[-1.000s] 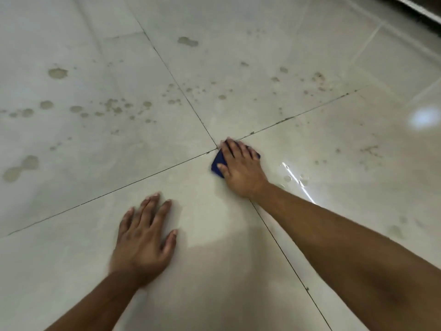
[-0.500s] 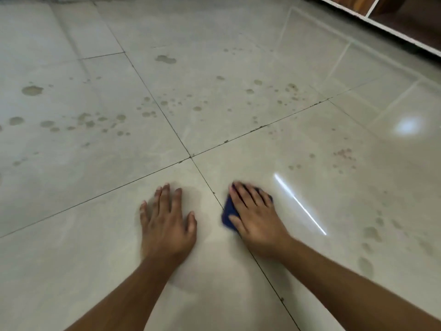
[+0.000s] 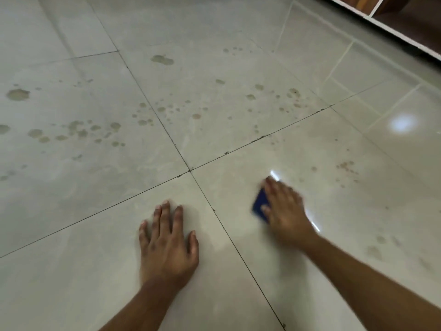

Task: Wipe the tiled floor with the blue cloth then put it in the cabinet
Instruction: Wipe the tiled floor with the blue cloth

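1. The tiled floor point(image 3: 100, 278) takes up pretty much everything here: big pale glossy tiles with dark grout lines, four of them meeting at a grout cross point(image 3: 190, 170) a bit above the middle. I'm using that cross as the reference point for everything else.
2. The cabinet point(image 3: 405, 22) sits way off up and right of the cross, in the corner, with only a white edge and some dark wood showing.
3. Dried brownish spots point(image 3: 78, 130) are scattered over the tiles left of and above the cross, with a few fainter ones out to the right.
4. The left hand point(image 3: 167, 244) is below the cross and just left of the grout line running down from it. It lies flat on the tile, fingers spread and straight, holding nothing.
5. The right hand point(image 3: 285, 211) is below and right of the cross, blurry, palm down on top of the cloth, pressing it to the floor.
6. The blue cloth point(image 3: 260, 206) is mostly hidden under that hand; only a dark blue edge pokes out on the thumb side.
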